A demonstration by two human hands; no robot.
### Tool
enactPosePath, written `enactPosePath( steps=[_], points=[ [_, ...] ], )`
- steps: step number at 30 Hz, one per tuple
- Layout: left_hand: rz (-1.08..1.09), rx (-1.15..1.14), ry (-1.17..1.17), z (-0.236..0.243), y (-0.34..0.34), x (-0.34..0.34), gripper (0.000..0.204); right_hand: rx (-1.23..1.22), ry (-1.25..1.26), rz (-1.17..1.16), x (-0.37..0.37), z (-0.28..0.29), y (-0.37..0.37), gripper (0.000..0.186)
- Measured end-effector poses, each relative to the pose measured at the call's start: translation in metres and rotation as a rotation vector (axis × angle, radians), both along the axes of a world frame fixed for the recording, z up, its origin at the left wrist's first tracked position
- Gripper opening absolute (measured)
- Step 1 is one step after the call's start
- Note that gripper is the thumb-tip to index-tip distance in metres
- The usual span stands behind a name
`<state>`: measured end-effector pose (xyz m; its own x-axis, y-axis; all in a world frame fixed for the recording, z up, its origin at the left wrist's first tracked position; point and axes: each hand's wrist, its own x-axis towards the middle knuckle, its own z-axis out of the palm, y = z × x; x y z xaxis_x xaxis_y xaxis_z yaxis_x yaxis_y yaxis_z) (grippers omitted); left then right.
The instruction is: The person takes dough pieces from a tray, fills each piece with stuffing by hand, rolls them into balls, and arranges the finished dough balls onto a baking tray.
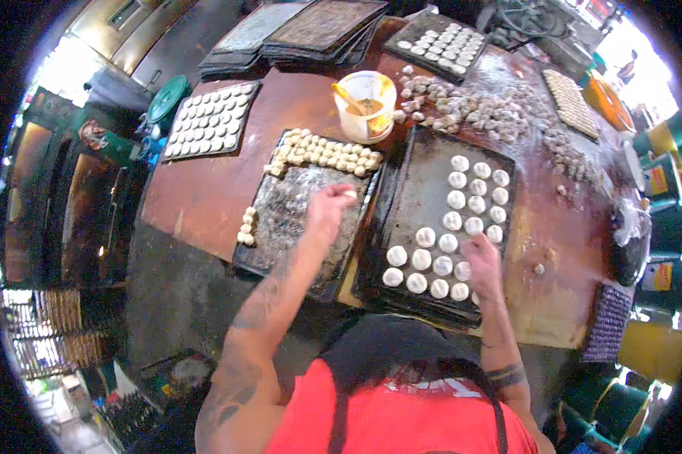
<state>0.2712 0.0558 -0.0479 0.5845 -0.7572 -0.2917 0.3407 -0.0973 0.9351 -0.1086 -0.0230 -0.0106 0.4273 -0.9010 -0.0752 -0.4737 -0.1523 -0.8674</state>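
Observation:
My left hand (328, 212) is above the dark floured tray (295, 204), with a small pale dough ball (350, 194) pinched at its fingertips. Rows of similar dough balls (322, 151) fill that tray's far end, and a short column of them (246, 225) runs along its left edge. To the right, a second dark tray (417, 181) carries flattened white dough rounds (423, 259) in rows. Over the right side of this tray, my right hand (483, 261) is closed, its fingers curled down among the rounds. Whatever lies under those fingers is hidden.
Beyond the trays stands a white bucket (367, 125) with a brush handle in it. Floury dough lumps (500, 110) are heaped at the far right. Filled trays (212, 121) and stacked trays (318, 30) sit farther back on the brown table (182, 193).

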Motion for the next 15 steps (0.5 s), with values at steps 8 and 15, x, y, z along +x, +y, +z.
enactPosePath(
  steps=[8,15],
  points=[
    [-0.377,-0.03,0.323,0.098,0.012,-0.107,0.04,-0.254,-0.093,0.172,0.112,0.102,0.026,0.021],
    [-0.388,-0.2,0.356,0.116,0.023,-0.107,0.034,-0.254,-0.103,0.188,0.106,0.121,0.032,0.035]
  ],
)
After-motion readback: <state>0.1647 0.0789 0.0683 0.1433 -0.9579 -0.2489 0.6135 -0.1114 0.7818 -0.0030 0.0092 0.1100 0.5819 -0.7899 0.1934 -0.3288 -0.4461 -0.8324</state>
